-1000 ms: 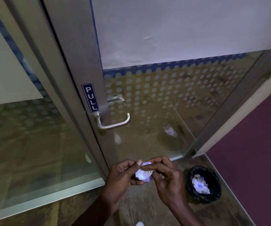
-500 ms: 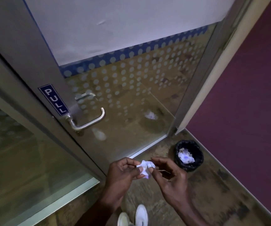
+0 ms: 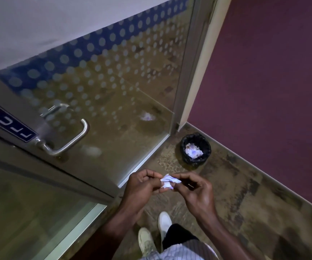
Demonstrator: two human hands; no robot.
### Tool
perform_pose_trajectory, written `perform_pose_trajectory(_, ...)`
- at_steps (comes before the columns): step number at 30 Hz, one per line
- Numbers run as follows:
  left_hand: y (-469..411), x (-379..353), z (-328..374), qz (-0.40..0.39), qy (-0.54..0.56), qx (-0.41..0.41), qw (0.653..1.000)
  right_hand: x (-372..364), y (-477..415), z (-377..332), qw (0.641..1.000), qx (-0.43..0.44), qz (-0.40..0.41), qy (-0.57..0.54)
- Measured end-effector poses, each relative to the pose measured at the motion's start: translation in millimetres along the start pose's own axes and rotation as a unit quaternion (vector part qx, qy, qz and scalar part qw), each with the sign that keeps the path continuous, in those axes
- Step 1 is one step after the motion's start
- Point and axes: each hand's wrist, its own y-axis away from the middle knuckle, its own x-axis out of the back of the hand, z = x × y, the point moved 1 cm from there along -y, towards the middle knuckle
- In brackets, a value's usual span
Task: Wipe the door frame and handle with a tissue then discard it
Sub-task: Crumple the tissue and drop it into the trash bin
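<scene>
Dim corridor: patterned floor (image 3: 235,184), maroon wall (image 3: 264,72) on the right, glass door (image 3: 113,91) with dotted film on the left. Handle (image 3: 70,139) sits on the metal frame (image 3: 10,94) next to a blue PULL sign (image 3: 6,121). Bin (image 3: 196,148), black liner, stands on the floor in the corner by the door's hinge side, white paper already in it.

Tissue (image 3: 168,182) is a small crumpled white wad, held in the air between both hands, low and in front of the body, well apart from handle and bin.

Left hand (image 3: 143,186): fingertips pinched together on the wad's left edge. Right hand (image 3: 194,190): thumb and forefinger clamped on its right edge.

Handling, my read:
- near weightless, soft, no stiffness; it crushes to whatever shape the grip gives
- tears easily if the two hands pull apart, more so if damp
- not slippery, a light pinch holds it
- best hold for wiping: bunch it under several fingertips, not by an edge
- for discard: one-hand pinch, release right over the bin; a wad this light may drift
</scene>
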Motion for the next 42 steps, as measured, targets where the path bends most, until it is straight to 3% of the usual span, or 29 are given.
perform_pose_trajectory(4, -6, -9, -5, -0.042, -0.014, 0.036, 0.998, 14, 2, 1, 1.0, 0.012, 0.027, -0.007)
perform_pose_trajectory(12, -44, -37, -25, -0.008, -0.062, 0.008, 0.998, 41, -14, 13, 0.999, 0.007, 0.031, -0.014)
perform_pose_trajectory(20, -100, -102, -40, -0.019, -0.167, -0.042, 0.985, 102, -78, 42, 0.993, -0.113, 0.032, 0.001)
perform_pose_trajectory(23, -132, -132, -47, 0.013, -0.322, -0.111, 0.94, 131, -114, 55, 0.988, -0.149, 0.033, 0.011)
perform_pose_trajectory(26, -166, -159, -56, -0.01, -0.38, -0.167, 0.91, 162, -151, 73, 0.987, -0.149, 0.028, 0.054)
perform_pose_trajectory(32, -239, -188, -72, 0.01, -0.506, -0.144, 0.85, 213, -231, 124, 0.969, -0.093, 0.044, 0.226)
perform_pose_trajectory(35, -272, -193, -83, 0.004, -0.547, -0.09, 0.832, 228, -268, 150, 0.955, -0.076, 0.048, 0.281)
perform_pose_trajectory(42, -347, -198, -107, -0.039, -0.601, -0.03, 0.798, 239, -342, 207, 0.924, -0.118, 0.052, 0.361)
